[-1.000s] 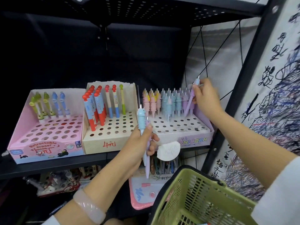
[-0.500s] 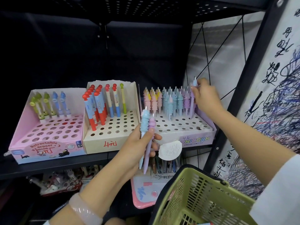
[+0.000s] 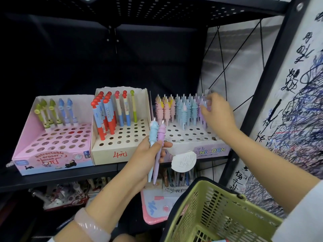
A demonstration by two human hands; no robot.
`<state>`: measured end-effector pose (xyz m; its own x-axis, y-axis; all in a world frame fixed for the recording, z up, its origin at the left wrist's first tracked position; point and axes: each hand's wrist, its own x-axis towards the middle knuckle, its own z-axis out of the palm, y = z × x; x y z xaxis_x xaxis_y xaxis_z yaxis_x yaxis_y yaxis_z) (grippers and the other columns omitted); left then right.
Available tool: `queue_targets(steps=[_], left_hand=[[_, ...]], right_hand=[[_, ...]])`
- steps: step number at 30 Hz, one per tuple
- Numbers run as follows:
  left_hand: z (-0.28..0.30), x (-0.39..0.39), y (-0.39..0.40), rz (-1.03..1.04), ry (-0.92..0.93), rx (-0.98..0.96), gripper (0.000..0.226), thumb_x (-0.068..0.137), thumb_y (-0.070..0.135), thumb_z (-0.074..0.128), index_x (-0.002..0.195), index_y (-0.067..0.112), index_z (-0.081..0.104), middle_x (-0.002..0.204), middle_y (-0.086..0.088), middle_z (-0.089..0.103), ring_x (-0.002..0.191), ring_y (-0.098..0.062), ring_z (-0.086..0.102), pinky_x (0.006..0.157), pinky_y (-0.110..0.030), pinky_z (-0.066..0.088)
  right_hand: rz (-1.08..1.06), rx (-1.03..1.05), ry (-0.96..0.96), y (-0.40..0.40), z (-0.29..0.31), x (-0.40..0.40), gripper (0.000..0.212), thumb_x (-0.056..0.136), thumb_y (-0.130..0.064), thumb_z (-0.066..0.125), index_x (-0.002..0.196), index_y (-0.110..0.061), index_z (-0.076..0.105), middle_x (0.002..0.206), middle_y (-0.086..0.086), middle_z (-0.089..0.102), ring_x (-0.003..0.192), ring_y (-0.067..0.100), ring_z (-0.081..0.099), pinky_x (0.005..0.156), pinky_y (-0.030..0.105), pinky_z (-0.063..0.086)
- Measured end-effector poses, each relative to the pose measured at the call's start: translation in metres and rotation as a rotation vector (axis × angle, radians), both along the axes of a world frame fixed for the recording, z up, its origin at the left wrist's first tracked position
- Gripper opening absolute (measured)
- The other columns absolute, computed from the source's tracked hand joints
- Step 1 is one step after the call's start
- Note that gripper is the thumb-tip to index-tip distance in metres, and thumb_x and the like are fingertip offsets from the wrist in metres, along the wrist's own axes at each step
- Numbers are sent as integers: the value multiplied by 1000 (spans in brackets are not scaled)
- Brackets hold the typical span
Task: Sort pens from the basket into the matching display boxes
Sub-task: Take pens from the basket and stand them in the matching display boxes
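Blue pen (image 3: 152, 145) and lilac pen (image 3: 159, 151) stand near-upright in left hand (image 3: 145, 158).

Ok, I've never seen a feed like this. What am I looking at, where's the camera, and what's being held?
There is no robot here, just a person's two bare hands. The single view comes from a wide-angle camera on the person's head, looking forward and down, so the arms reach in from the bottom edge.

On a black shelf stand three display boxes: a pink box, a cream box and a unicorn box, each with pens standing in holes. A green basket sits at the lower right.

The left hand grips two unicorn pens, a blue pen and a purple pen. The right hand reaches the back right of the unicorn box, fingers at the purple pens there; whether it pinches one I cannot tell.
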<state>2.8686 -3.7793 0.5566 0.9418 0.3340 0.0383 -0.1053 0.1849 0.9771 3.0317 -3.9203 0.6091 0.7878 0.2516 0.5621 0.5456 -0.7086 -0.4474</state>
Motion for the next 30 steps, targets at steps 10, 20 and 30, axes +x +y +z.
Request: queue_targets(steps=[10,20,30], left_hand=[[6,-5,-4,-11,-28,-20,17,98,15,42,103,23,57,83,2,73,62,-8,64,59,-24,56],[7,-7,3,17,54,3,8,95,7,47,94,12,53,59,-2,52,37,-8,33,35,-17,25],[7,-7,7,25,52,-124,22,99,21,38,98,8,57,54,-2,56,36,-9,37,34,-16,26]], right_hand=[[631,354,679,34,-7,-75,14,95,-23,52,85,-17,62,80,-4,68,69,3,65,58,8,48],[139,403,103,-15,32,4,16,98,-21,45,104,-7,48,93,16,65,84,29,63,76,43,54],[-66,4,-35,-22,23,19,27,99,-22,42,110,1,48,94,25,62,85,39,59,71,42,47]])
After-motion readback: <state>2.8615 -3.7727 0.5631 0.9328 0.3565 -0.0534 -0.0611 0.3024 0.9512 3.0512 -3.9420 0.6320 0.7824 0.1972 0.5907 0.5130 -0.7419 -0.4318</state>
